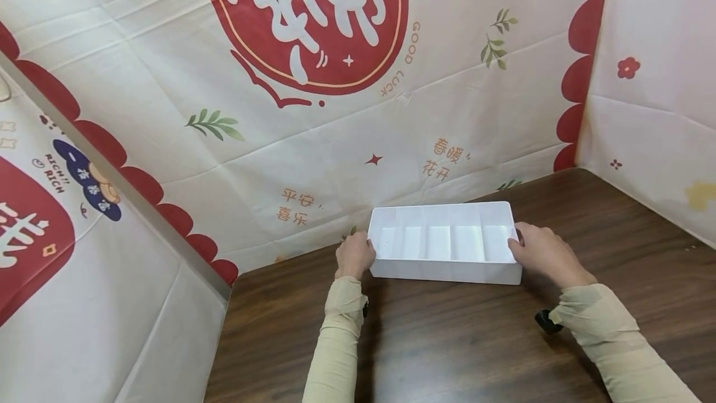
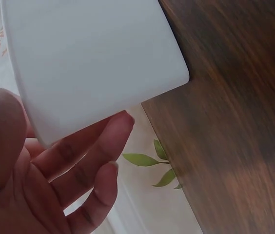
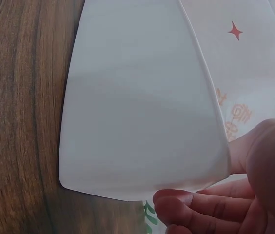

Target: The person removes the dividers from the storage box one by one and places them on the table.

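A white divided storage box [image 1: 444,270] with several compartments in a row is at the back of the table, its long side toward me. No contents show in the compartments. At the box's left end, my left hand [image 1: 355,255] grips the wall, thumb at the rim and fingers bent along the end. My right hand [image 1: 547,255] holds the right end likewise. Both wrist views show the box's plain front wall, with the fingers of the left hand [image 2: 79,170] and of the right hand [image 3: 215,209] at its ends. Whether its base touches the table cannot be told.
The brown wood-grain table [image 1: 447,341] runs up to a printed cloth backdrop [image 1: 335,142] just behind the box. More cloth panels stand at the left [image 1: 156,303] and right [image 1: 654,129]. Dark wrist devices [image 1: 548,322] sit under the sleeves.
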The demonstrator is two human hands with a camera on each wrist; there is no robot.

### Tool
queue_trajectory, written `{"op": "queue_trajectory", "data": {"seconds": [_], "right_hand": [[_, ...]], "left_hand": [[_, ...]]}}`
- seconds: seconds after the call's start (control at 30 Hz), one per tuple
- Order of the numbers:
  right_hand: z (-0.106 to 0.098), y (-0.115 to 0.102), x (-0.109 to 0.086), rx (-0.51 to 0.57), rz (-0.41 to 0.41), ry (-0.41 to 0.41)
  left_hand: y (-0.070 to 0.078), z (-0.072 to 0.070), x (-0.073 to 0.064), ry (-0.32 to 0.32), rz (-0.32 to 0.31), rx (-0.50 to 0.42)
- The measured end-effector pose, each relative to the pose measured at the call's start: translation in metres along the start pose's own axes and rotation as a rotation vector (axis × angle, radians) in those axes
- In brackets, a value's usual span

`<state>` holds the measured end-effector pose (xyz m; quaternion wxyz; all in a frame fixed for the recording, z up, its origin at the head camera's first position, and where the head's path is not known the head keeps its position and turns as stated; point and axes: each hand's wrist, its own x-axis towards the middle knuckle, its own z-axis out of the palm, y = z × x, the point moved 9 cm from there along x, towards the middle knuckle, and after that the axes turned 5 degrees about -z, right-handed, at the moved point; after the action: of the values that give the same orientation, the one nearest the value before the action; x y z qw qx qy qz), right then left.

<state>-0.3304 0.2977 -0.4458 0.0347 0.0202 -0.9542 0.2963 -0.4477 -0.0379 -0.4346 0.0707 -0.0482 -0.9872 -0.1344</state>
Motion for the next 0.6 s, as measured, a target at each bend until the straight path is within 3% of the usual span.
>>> {"op": "queue_trajectory", "data": {"seconds": [0.6], "right_hand": [[0.0, -0.01, 0.002, -0.045, -0.049, 0.023]], "left_hand": [[-0.003, -0.003, -0.012, -0.044, -0.007, 0.052]]}}
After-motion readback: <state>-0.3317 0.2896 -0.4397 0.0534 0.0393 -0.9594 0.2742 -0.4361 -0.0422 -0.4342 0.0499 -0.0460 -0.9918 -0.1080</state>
